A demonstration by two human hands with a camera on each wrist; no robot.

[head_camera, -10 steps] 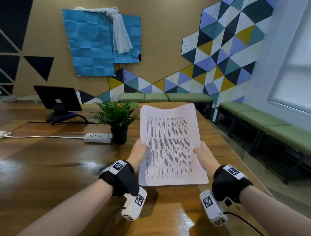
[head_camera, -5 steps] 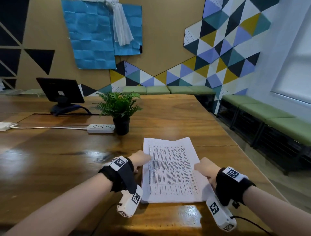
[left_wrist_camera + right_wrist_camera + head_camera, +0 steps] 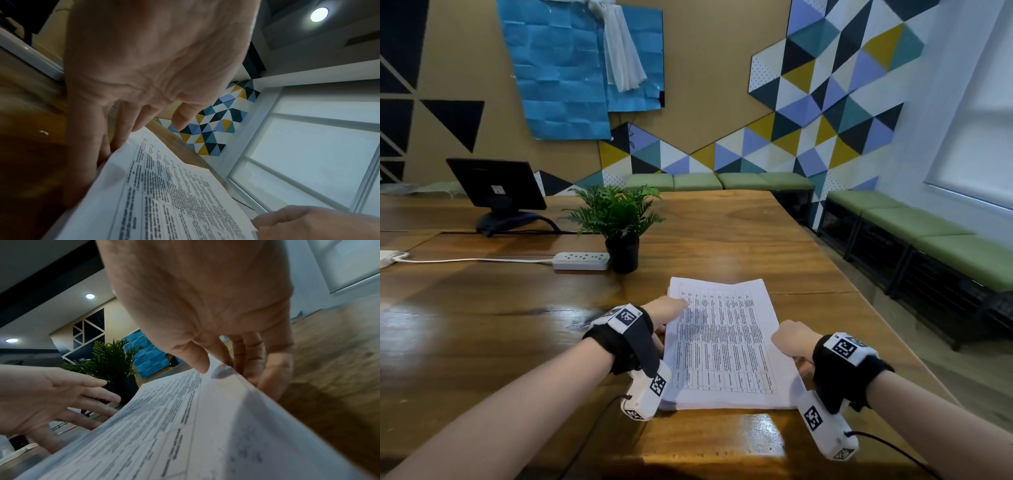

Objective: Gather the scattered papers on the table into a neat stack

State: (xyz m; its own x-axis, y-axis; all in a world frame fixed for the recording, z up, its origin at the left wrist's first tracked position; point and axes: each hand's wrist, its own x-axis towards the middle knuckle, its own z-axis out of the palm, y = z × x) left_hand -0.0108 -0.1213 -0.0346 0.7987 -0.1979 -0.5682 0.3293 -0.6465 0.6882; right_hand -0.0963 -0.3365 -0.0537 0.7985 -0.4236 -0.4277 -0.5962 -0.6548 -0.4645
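A stack of printed white papers [image 3: 726, 342] lies on the wooden table [image 3: 482, 325] in front of me. My left hand [image 3: 667, 310] is at the stack's left edge. Its fingers [image 3: 86, 154] run straight along and under that edge, and the thumb is held just above the top sheet. My right hand [image 3: 789, 339] pinches the right edge, with the thumb [image 3: 195, 360] on top and the fingers underneath. In the right wrist view that edge of the papers [image 3: 164, 426] sits slightly raised off the wood.
A potted plant [image 3: 619, 226] and a white power strip [image 3: 580, 261] with its cord stand behind the papers. A dark monitor [image 3: 496, 185] is at the back left. The table's right edge [image 3: 876, 308] is close to my right hand, with green benches [image 3: 945, 246] beyond.
The stack, held upright in both hands a second ago, has come down flat onto the table. My left thumb has lifted off the top sheet.
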